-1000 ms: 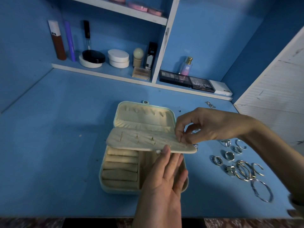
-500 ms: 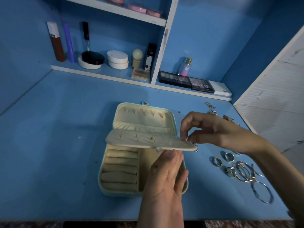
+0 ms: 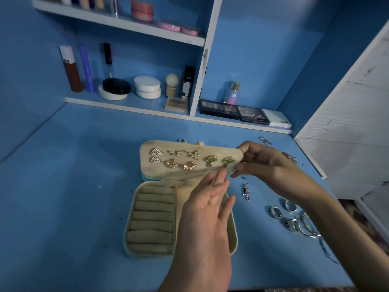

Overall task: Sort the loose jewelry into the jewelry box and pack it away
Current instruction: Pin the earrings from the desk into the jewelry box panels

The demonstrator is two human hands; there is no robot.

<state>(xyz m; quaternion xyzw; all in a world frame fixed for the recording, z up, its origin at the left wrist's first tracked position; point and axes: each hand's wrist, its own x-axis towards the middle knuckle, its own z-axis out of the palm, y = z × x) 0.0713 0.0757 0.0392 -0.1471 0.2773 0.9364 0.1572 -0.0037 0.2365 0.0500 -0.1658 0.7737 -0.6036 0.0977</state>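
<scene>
The cream jewelry box (image 3: 147, 252) lies open on the blue desk, its ring rolls (image 3: 153, 216) bare. Its earring flap (image 3: 181, 172) is tilted up, showing several pairs of gold and sparkly earrings (image 3: 174, 159) and two green ones (image 3: 228, 160). My right hand (image 3: 267, 165) pinches the flap's right edge beside a green earring. With straight fingers, my left hand (image 3: 210, 209) touches the flap's lower edge from below. Silver rings and bangles (image 3: 294, 220) lie loose to the right of the box. A small dangling earring (image 3: 245, 191) lies between them and the box.
Chains (image 3: 289, 157) and a small silver piece (image 3: 264, 141) lie at the desk's far right. Shelves behind hold cosmetics: bottles (image 3: 70, 68), round compacts (image 3: 147, 87), palettes (image 3: 233, 111) and a perfume bottle (image 3: 232, 92). A white panel (image 3: 347, 133) borders the desk on the right.
The earring flap has swung up from nearly flat to tilted towards me, so its earring side now shows. My right hand moved up with its edge; my left hand rose to its lower edge.
</scene>
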